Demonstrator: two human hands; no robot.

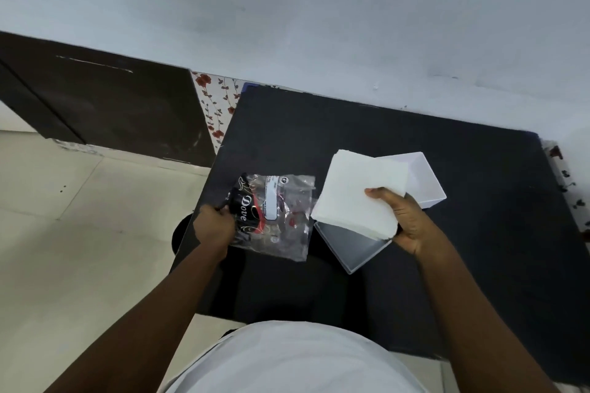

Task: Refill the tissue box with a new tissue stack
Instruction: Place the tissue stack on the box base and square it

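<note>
Tissue stack (357,195), white and square, is right of the frame's centre, gripped by the right hand (407,220): thumb on top, the other fingers hidden under it. It hangs partly over two white box parts: the near one (351,249) opens upward just below the stack, toward the lower middle of the frame; the far one (421,175) is behind. So I judge the stack must go down and slightly nearer. The left hand (214,226) pinches the empty plastic wrapper (277,217) on the black table (479,233), left of the stack.
</note>
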